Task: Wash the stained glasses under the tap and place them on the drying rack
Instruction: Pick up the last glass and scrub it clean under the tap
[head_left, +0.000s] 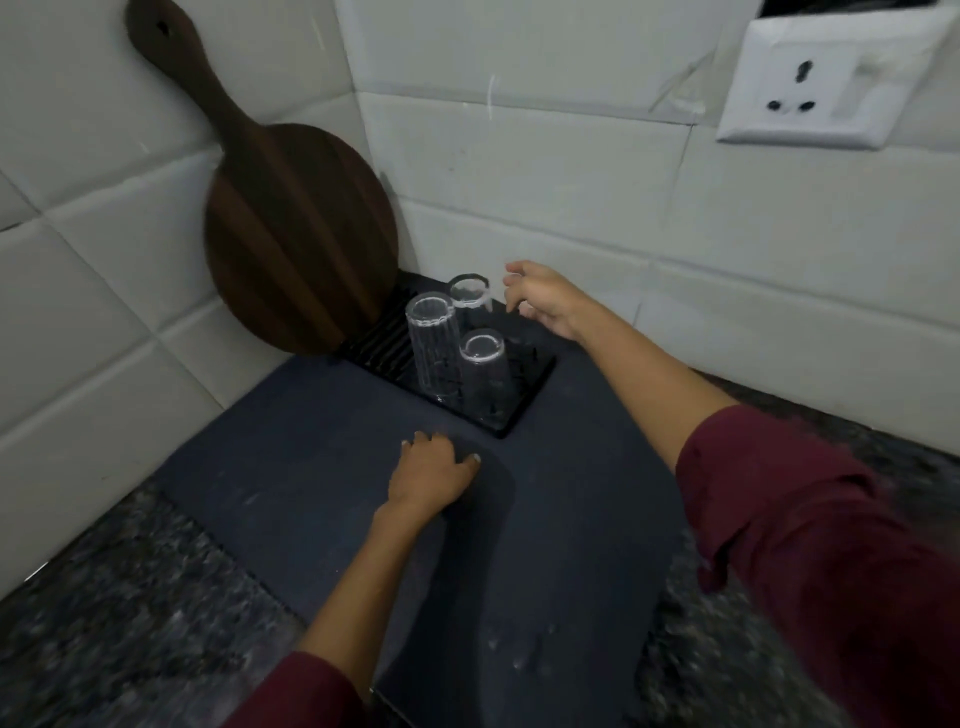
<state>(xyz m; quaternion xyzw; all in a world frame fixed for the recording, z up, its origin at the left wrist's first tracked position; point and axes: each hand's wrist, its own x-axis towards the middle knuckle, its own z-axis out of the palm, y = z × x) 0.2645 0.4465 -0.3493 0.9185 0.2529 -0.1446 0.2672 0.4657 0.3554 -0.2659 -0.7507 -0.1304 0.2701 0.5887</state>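
risk: my right hand (545, 304), fingers loose and empty, hangs beside the rear glass (470, 293) on the drying rack (524, 400); a brush could topple it, left hand (434, 475) flat on the counter (311, 493).

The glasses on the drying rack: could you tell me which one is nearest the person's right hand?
The back glass, farthest from the camera, sits just left of the right hand. The ribbed glass and the front glass stand nearer the camera.
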